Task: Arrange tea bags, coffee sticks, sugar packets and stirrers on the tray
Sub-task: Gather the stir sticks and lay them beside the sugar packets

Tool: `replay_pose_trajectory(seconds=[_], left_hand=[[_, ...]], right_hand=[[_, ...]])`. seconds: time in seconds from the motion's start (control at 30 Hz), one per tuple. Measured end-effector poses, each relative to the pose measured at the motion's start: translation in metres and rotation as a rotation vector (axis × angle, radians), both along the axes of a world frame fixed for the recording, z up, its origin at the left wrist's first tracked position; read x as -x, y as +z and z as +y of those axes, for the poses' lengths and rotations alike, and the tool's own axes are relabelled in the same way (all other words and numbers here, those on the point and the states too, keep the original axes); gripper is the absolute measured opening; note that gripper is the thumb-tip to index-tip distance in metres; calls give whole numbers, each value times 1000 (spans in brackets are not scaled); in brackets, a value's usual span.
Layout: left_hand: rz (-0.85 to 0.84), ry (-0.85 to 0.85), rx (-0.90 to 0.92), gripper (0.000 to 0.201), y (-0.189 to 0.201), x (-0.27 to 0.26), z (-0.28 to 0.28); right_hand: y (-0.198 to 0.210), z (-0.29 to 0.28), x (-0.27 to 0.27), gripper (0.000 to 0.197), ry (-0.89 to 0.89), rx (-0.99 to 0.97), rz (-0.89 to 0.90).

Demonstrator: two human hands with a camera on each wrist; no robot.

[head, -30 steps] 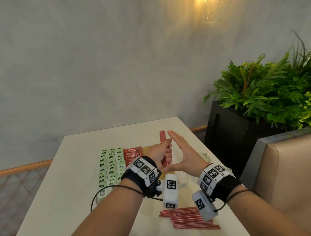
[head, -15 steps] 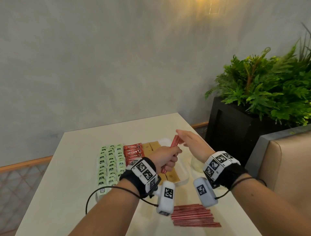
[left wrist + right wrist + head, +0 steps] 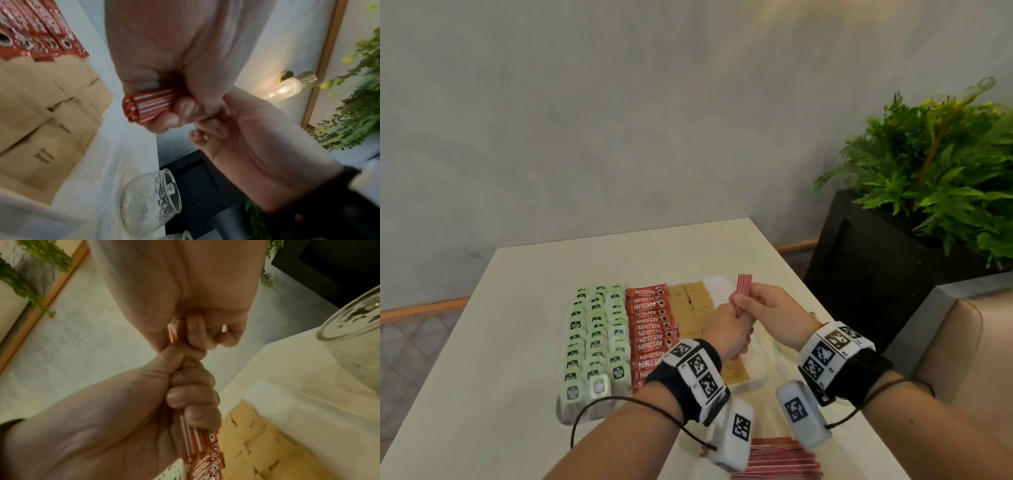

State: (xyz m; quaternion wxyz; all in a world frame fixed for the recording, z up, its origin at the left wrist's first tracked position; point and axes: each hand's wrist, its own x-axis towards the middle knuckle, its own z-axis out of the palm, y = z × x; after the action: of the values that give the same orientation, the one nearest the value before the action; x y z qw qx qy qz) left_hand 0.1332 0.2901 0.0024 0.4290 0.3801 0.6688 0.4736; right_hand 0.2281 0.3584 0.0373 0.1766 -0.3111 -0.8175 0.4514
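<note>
A bundle of red-and-white striped stirrers [image 3: 743,291] stands nearly upright above the right end of the white tray [image 3: 758,379]. My left hand [image 3: 726,327] grips its lower part in a fist. My right hand [image 3: 758,305] is curled round the bundle just above the left. The left wrist view shows the bundle's end [image 3: 147,106] sticking out of the left fist. On the tray lie rows of green tea bags [image 3: 595,339], red coffee sticks [image 3: 650,329] and brown sugar packets [image 3: 690,308]. The tray's right section is mostly hidden by my hands.
More loose stirrers [image 3: 774,460] lie on the table near its front edge, under my wrists. A clear glass [image 3: 151,199] stands beside the tray's right side. A black planter with ferns [image 3: 928,192] and a tan seat [image 3: 962,342] are at the right.
My right hand was flat and open against the bundle's top; it has now curled round the stirrers above my left fist. Both hands have shifted slightly right over the tray.
</note>
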Motion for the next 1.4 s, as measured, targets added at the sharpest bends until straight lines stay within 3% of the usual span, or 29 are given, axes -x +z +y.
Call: replay_pose_trajectory(seconds=[0.27, 0.47, 0.53, 0.63, 0.7, 0.77, 0.97, 1.17, 1.3, 1.4], left_hand=[[-49, 114, 9, 16, -4, 30, 59], [22, 22, 98, 23, -21, 62, 95], [251, 20, 194, 41, -30, 72, 101], [772, 54, 297, 69, -40, 83, 102], [930, -30, 371, 86, -46, 85, 102], [980, -149, 479, 104, -52, 82, 100], [1010, -295, 579, 99, -71, 82, 100], [964, -377, 534, 110, -62, 85, 90], [992, -432, 563, 109, -57, 83, 84], [1073, -458, 573, 110, -57, 84, 78]], right_hand=[[11, 64, 54, 34, 81, -212, -325], [-18, 109, 98, 33, 22, -209, -544], [-34, 119, 108, 32, -10, -195, -610], [-51, 119, 119, 28, 41, -184, -726], [-59, 116, 120, 18, 112, -211, -815], [-65, 117, 118, 19, 154, -260, -858], [-71, 122, 115, 22, 90, -245, -847], [-77, 122, 95, 36, -177, -173, -724], [-79, 105, 89, 39, -153, -159, -823], [-75, 94, 81, 46, -119, -147, -730]])
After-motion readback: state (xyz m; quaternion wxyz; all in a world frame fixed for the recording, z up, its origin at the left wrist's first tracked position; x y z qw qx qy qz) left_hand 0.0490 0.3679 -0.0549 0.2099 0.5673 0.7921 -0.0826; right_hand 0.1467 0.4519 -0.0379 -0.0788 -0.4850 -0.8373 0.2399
